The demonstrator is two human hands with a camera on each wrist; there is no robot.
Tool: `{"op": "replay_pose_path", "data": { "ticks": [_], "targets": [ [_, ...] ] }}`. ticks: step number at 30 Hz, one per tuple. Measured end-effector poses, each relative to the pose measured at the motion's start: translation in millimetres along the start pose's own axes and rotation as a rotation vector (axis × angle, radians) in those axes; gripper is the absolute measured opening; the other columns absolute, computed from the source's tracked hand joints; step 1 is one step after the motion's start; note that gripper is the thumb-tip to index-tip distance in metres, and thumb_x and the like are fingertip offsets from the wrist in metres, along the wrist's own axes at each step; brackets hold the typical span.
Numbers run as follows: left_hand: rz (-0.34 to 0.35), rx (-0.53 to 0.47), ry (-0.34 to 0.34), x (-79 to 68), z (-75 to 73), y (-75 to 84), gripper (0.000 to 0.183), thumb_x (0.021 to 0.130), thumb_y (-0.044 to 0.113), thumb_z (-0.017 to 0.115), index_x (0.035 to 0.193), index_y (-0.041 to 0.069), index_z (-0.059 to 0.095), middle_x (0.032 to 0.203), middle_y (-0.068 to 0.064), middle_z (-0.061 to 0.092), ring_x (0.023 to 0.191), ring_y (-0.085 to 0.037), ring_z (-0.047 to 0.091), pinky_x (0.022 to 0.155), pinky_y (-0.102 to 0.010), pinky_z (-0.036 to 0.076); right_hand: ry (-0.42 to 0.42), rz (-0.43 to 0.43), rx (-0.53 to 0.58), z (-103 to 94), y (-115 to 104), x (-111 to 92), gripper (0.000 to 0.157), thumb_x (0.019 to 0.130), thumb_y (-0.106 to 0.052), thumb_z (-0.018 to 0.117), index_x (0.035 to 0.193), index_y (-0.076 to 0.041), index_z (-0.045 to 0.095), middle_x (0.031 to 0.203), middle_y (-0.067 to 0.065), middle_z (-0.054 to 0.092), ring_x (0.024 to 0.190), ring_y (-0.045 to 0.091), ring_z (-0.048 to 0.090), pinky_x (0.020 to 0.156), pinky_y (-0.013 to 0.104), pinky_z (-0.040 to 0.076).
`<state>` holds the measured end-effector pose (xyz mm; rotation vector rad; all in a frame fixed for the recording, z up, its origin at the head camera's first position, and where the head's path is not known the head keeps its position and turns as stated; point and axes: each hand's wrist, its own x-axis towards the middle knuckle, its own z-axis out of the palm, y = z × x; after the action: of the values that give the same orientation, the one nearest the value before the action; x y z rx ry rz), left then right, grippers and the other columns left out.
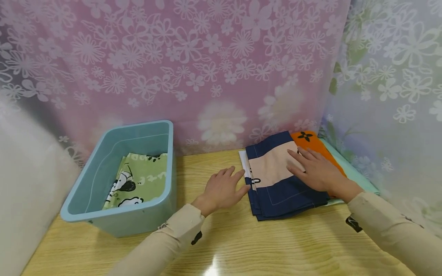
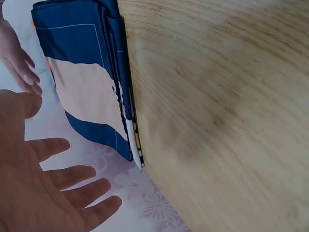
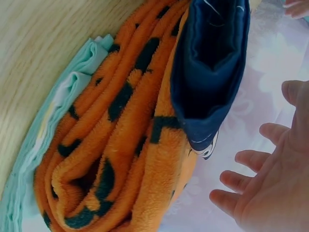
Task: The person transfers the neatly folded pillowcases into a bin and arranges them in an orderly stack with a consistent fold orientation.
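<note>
Navy cloth with a broad pale-pink panel (image 1: 276, 168) lies folded in several layers at the right end of the tabletop, uppermost on a small pile. The right hand (image 1: 319, 170) is over its right part, palm down with the fingers parted; the right wrist view shows the fingertips clear of the fabric (they grip nothing). The left hand (image 1: 222, 189) hangs just beside the cloth's left edge, above the table, its fingers loosely spread and likewise holding nothing.

Beneath the navy cloth sits a plush orange fabric (image 3: 108, 145) with dark markings, folded into thick, rounded layers. Lowest, against the wood, is a mint-green fabric (image 3: 53, 113), also folded, and a white edge (image 1: 243, 161) peeks out on the pile's left.

Well apart to the left stands a blue-green plastic tub (image 1: 138, 220), with a green cloth (image 1: 150, 180) inside it, printed with a black-and-white cartoon figure and pale lettering. Both arms wear cream sleeves (image 1: 386, 226). Under everything runs the yellowish wood-grain table (image 1: 221, 245); behind hangs a pink sheet (image 1: 165, 73) of white flowers, and a paler floral one (image 1: 390, 96) closes off the right side.
</note>
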<state>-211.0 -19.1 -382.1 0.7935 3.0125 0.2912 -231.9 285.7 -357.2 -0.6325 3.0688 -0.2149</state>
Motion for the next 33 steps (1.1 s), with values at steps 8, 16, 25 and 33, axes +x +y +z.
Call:
{"op": "replay_pose_path", "data": {
  "ticks": [8, 16, 25, 33],
  "targets": [
    [-0.067, -0.399, -0.072, 12.0, 3.8, -3.8, 0.057, 0.099, 0.045, 0.045, 0.146, 0.012, 0.041, 0.144, -0.008, 0.043, 0.130, -0.028, 0.042, 0.102, -0.046, 0.038, 0.026, 0.049, 0.258, -2.7, 10, -1, 0.067, 0.103, -0.048, 0.033, 0.150, -0.001, 0.025, 0.149, 0.028, 0.025, 0.133, 0.048, 0.025, 0.103, 0.063, 0.022],
    [-0.152, -0.754, -0.120, 23.9, 14.2, -9.3, 0.054, 0.099, 0.033, 0.052, 0.144, 0.007, 0.040, 0.139, -0.018, 0.046, 0.123, -0.031, 0.049, 0.095, -0.047, 0.043, 0.011, 0.126, 0.389, -3.7, 18, -2, 0.067, 0.103, -0.045, 0.032, 0.148, 0.005, 0.026, 0.147, 0.030, 0.029, 0.126, 0.049, 0.037, 0.099, 0.064, 0.030],
    [-0.294, -1.117, -0.158, 33.8, 31.1, -10.6, 0.053, 0.097, 0.022, 0.056, 0.142, 0.001, 0.039, 0.126, -0.016, 0.054, 0.109, -0.032, 0.056, 0.086, -0.044, 0.050, 0.000, 0.218, 0.491, -2.6, 29, 3, 0.070, 0.103, -0.047, 0.032, 0.144, 0.010, 0.029, 0.142, 0.033, 0.032, 0.125, 0.051, 0.034, 0.098, 0.064, 0.030],
    [-0.443, -1.486, -0.211, 42.6, 34.4, -13.5, 0.049, 0.095, 0.013, 0.054, 0.137, -0.007, 0.038, 0.107, -0.013, 0.049, 0.096, -0.023, 0.051, 0.089, -0.046, 0.047, -0.059, 0.272, 0.545, -4.7, 34, 7, 0.070, 0.103, -0.045, 0.035, 0.139, 0.015, 0.035, 0.137, 0.037, 0.036, 0.122, 0.052, 0.037, 0.097, 0.063, 0.033]
  ]
}}
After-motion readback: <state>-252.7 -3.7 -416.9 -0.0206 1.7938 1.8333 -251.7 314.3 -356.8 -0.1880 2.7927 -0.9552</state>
